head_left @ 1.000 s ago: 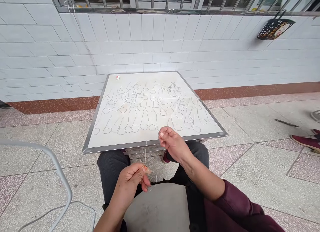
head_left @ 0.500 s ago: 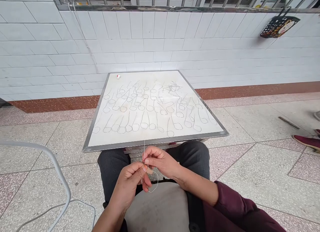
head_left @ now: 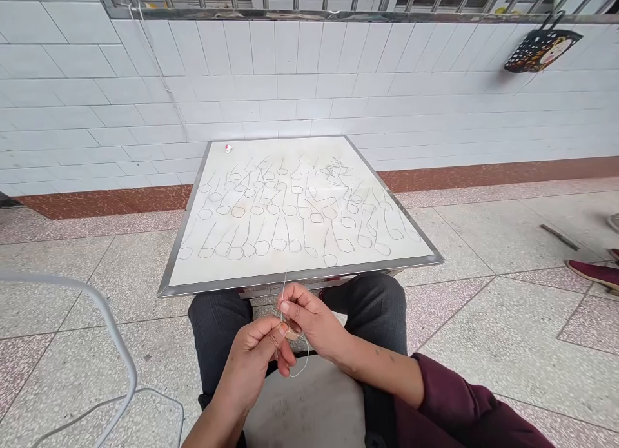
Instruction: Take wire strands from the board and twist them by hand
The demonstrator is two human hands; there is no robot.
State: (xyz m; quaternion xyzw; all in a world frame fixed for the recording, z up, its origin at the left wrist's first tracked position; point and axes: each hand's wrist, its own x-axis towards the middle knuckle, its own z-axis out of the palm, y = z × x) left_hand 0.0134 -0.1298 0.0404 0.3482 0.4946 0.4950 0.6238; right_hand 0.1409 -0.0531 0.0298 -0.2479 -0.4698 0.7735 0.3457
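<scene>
Over my lap, my left hand (head_left: 258, 354) pinches a thin pale wire (head_left: 307, 364) between thumb and forefinger, and the wire curves in a loop below the fingers. A small tan piece (head_left: 293, 334) shows between the hands; what it is I cannot make out. Close against it, my right hand (head_left: 312, 316) is closed on the wire, whose straight end points up toward the table edge. Many looped wires with straight tails lie in rows on the white table (head_left: 203, 272) in front of me, with a tangled bunch (head_left: 336, 169) at the back right.
A small white and red object (head_left: 228, 149) lies at the table's back left corner. A grey curved tube (head_left: 113, 329) stands at the left. On the right floor are a dark stick (head_left: 560, 236) and a dark red shoe (head_left: 592, 273). A patterned bag (head_left: 541, 50) hangs on the wall.
Both hands have shifted slightly to the right. The upper end of the wire now leans a little to the right instead of standing straight.
</scene>
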